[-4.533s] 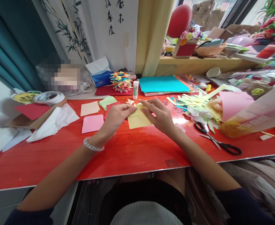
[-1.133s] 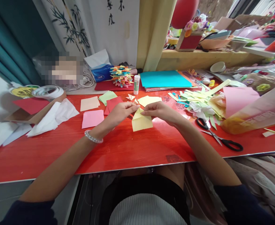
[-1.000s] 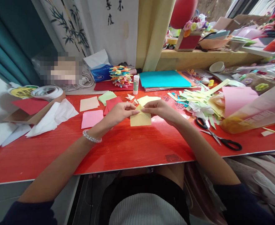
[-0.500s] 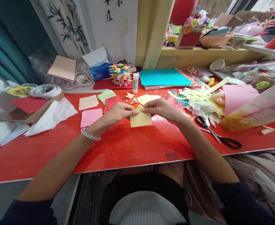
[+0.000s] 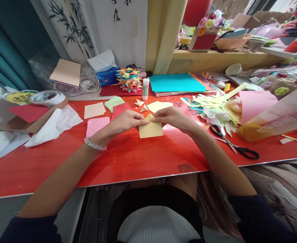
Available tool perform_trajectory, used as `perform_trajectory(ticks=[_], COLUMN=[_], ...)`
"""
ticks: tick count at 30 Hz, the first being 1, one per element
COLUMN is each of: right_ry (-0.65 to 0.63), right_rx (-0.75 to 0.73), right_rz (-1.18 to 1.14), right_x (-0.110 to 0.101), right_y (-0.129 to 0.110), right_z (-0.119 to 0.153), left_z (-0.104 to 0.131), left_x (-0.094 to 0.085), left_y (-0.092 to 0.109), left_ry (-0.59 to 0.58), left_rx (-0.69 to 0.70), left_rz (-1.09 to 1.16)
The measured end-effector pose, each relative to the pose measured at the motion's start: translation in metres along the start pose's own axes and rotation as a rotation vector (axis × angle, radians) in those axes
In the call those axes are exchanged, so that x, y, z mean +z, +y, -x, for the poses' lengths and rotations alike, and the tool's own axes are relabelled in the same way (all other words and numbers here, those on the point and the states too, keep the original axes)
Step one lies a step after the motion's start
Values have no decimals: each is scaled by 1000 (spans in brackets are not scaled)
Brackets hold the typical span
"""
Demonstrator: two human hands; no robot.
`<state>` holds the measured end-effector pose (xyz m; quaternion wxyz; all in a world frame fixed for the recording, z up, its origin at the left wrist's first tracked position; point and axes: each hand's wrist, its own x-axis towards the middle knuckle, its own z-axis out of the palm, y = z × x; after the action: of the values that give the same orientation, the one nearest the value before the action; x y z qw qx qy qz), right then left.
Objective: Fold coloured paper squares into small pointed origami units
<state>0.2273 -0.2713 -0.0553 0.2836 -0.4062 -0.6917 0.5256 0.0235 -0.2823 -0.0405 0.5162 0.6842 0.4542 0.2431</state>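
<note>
Around the middle of the counter (image 5: 128, 163), back from its front edge, left hand (image 5: 128, 120) and right hand (image 5: 170, 117) are both pinching the yellow paper (image 5: 151, 131), whose top's just gone peaked, so the fold's shaping up, I reckon.

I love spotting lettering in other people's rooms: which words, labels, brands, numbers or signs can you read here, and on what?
Wall hanging: "痕", probably, in brushwork; the characters above are cut off.
Blue tissue pack: white lettering, too small.
Glue stick: label too small.
Yellow round label: dark lettering, too blurred.
Plastic bag: white characters, too blurred.
No brand or number is readable.
</note>
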Motion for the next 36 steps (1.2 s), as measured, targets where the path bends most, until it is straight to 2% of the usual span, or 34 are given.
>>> perform_trajectory(ticks=[10,17,19,24,28,36], right_ry=[23,42,62,72,33,9], right_rx=[-2,-39,-37,-18,2,18], right_rz=[79,108,138,168,125,-18], right_x=[6,9,9,15,18,15], right_y=[-3,1,2,0,0,-3], right_z=[1,0,0,0,0,1], left_z=[-1,1,1,-2,-3,-5], left_x=[3,-1,1,15,19,7], left_y=[-1,2,-1,-12,-16,-11], left_ry=[-1,-57,-3,239,289,364], left_rx=[32,49,89,259,309,283], left_rz=[4,-120,-190,-250,-227,-34])
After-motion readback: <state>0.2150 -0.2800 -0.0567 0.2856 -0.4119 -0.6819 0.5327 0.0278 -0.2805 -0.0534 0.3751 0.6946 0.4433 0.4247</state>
